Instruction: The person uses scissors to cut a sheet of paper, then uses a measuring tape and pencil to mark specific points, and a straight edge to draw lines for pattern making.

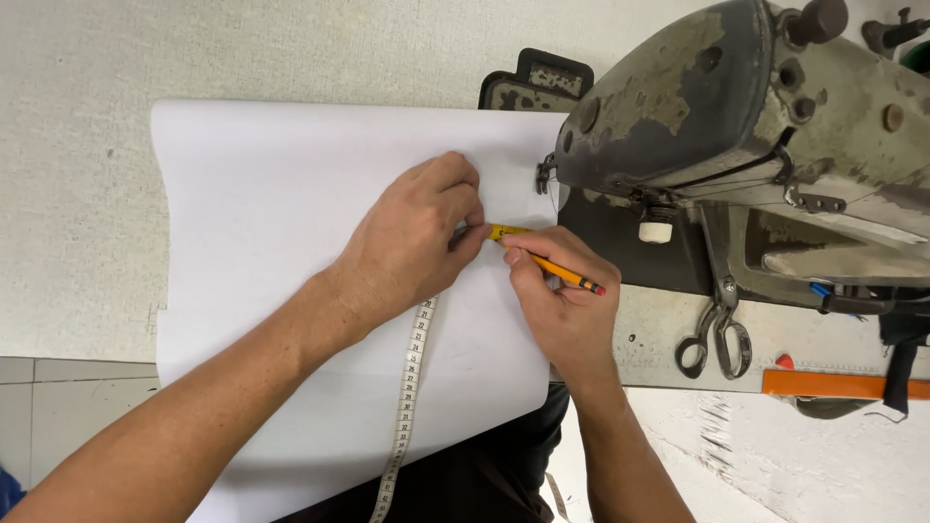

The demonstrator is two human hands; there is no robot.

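Observation:
A large white sheet of paper (262,194) lies on the table and hangs over its near edge. My left hand (412,242) presses the yellow end of a measuring tape (407,407) flat on the sheet, fingertips pinching it. The white tape runs from there down toward me. My right hand (562,300) holds an orange pencil (567,276) with its tip at the tape's end, next to my left fingers.
An old worn grey sewing machine (736,107) stands at the right, its head close to my hands. Scissors (717,339) lie on the machine's bed, with an orange strip (843,384) beside them. A dark flat object (538,79) sits behind the paper.

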